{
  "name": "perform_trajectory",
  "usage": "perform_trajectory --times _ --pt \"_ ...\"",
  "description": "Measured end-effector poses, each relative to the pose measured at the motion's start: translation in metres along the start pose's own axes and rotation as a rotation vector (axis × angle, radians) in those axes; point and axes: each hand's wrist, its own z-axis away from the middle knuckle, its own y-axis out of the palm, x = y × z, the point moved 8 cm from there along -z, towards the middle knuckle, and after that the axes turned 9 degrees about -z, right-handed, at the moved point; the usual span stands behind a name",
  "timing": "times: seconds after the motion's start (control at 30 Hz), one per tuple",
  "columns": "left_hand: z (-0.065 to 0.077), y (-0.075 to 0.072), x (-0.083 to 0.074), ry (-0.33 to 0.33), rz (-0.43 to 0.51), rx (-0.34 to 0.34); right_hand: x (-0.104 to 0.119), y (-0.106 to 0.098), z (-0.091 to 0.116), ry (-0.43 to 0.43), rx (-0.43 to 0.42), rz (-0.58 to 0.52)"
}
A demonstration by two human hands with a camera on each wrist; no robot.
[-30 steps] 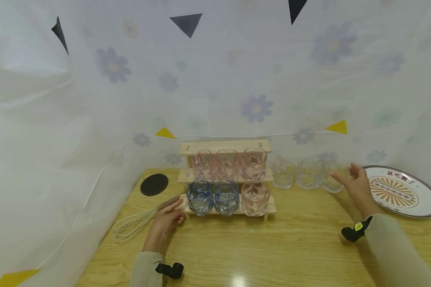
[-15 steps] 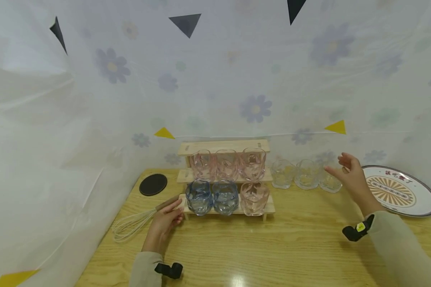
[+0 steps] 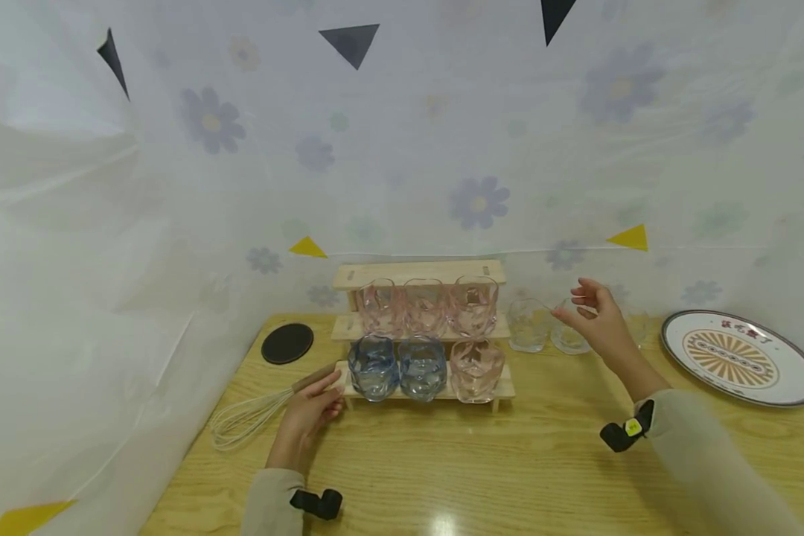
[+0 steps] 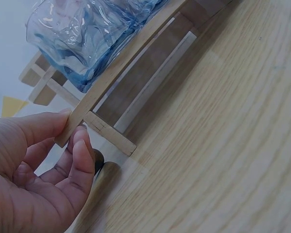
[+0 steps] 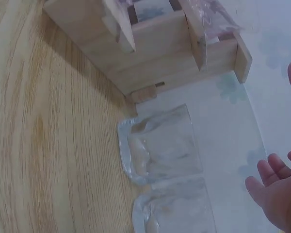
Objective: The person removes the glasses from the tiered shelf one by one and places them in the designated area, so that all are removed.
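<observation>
My left hand (image 3: 310, 412) pinches the left end of the lowest board of a tiered wooden rack (image 3: 418, 274), thumb on top and fingers beneath in the left wrist view. Two blue glasses (image 3: 373, 376) and a pink glass (image 3: 476, 376) stand on that board. Several more pink glasses (image 3: 423, 313) fill the tier above. Right of the rack, clear glasses (image 3: 528, 331) stand in a row on the table. My right hand (image 3: 601, 326) hovers over this row, fingers apart and holding nothing, partly covering the middle and right glasses. In the right wrist view two clear glasses (image 5: 165, 145) show beside the rack.
A whisk (image 3: 257, 413) with a wooden handle lies left of the rack, by my left hand. Behind it is a round black coaster (image 3: 287, 344). A large patterned plate (image 3: 744, 357) lies at the right. A flowered sheet (image 3: 388, 149) hangs behind the table.
My right hand has moved left along the clear glasses, from the rightmost one toward the middle one. The left hand stays on the rack, and the glasses stand where they were.
</observation>
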Motion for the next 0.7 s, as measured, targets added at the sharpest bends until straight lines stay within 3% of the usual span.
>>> perform_trajectory --times 0.37,0.7 --pt "-0.001 0.000 0.001 -0.003 0.006 0.007 0.025 0.052 -0.001 -0.041 0.070 -0.136" --pt "-0.002 0.000 0.002 -0.010 0.009 0.002 0.039 0.086 -0.004 -0.017 0.144 -0.200"
